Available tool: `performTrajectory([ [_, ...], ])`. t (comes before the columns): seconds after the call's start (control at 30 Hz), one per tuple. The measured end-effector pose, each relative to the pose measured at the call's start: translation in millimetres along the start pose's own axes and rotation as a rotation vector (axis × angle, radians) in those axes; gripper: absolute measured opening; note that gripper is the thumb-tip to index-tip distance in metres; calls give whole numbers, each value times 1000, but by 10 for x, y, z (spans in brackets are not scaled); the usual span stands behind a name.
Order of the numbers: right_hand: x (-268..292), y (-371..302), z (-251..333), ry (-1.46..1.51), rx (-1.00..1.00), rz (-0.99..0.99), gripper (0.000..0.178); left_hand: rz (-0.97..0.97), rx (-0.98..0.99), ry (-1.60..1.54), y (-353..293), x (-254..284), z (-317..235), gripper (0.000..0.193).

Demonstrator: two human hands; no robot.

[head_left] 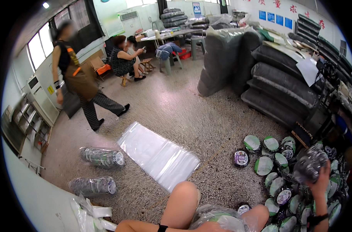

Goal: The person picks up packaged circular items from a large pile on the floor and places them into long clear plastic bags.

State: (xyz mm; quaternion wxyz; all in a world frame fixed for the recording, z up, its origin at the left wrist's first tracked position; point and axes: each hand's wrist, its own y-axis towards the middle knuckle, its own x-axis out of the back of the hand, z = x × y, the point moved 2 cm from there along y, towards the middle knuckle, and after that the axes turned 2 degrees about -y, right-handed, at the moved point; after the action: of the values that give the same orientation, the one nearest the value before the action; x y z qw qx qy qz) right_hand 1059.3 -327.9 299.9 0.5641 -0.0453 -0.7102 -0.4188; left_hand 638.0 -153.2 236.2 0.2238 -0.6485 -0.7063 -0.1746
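Note:
At the right, my right hand [321, 181] is closed around some dark, shiny round packs [310, 164], raised above a heap of similar ones. Their exact kind does not show. The heap [274, 185] consists of round black packs with green-and-white labels, spread loosely over the floor. A clear plastic bag [218, 212] lies across my lap, with something pale and green showing through it. My left hand [209, 227] is beside this bag at the lower edge; its fingers are hidden. A black band circles each wrist.
Flat clear plastic bags [159, 156] lie stacked on the floor ahead. Two wrapped rows of round packs [102, 157] rest to their left. Grey bundles [282, 83] are piled at the right. A person in a brown apron [80, 79] walks at the left; others sit farther back.

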Motion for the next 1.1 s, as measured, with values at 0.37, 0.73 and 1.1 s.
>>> performTrajectory([
  [0.37, 1794, -870, 2153, 1002, 361, 126, 71, -510, 414, -1445, -368, 1129, -1064, 45],
  [0.73, 1861, -1373, 2501, 1177, 320, 1170, 54, -14, -552, 102, -715, 526, -1800, 33],
  [1.1, 2651, -1147, 2028, 435, 856, 240, 15, -457, -248, 127, -951, 1860, -1574, 23],
])
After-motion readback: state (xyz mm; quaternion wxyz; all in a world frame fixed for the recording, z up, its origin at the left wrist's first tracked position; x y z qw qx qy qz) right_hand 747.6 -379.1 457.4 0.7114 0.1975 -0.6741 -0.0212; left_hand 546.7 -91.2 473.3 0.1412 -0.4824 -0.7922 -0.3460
